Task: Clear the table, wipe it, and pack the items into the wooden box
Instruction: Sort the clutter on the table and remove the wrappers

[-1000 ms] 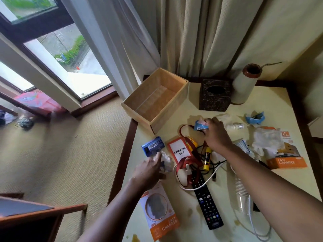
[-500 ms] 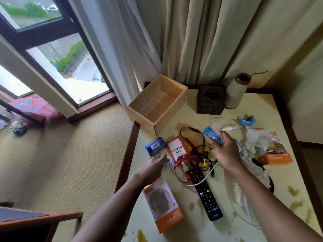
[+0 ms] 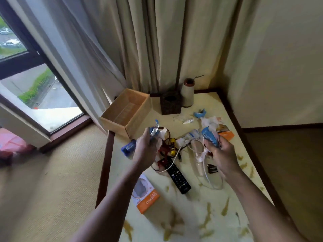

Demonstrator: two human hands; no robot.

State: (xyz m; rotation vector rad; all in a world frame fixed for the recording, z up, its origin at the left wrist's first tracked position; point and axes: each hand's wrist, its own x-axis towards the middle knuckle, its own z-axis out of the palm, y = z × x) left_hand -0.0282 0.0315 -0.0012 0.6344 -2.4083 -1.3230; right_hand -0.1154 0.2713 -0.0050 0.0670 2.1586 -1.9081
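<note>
The empty wooden box point(image 3: 138, 117) stands at the table's far left corner. My left hand point(image 3: 146, 151) is raised above the table and shut on crumpled silver-and-blue wrappers point(image 3: 154, 131). My right hand point(image 3: 221, 154) is also lifted, shut on a blue packet point(image 3: 208, 136) with white crumpled plastic. Below and between them lie a black remote point(image 3: 176, 175), a yellow tube point(image 3: 172, 146), a red lanyard and white cables point(image 3: 208, 177). The cream table point(image 3: 232, 189) carries brown stains near its front.
An orange charger box point(image 3: 146, 194) lies near the left edge, another point(image 3: 225, 132) at the right with white wrappers. A dark tissue box point(image 3: 170, 105) and a white roll point(image 3: 187, 94) stand at the back. A blue box point(image 3: 128, 148), small bottle point(image 3: 188, 121) and curtains are around.
Both hands have lifted off the table with trash in them: the left took crumpled wrappers, the right took the blue packet. The camera has pulled back and tilted up.
</note>
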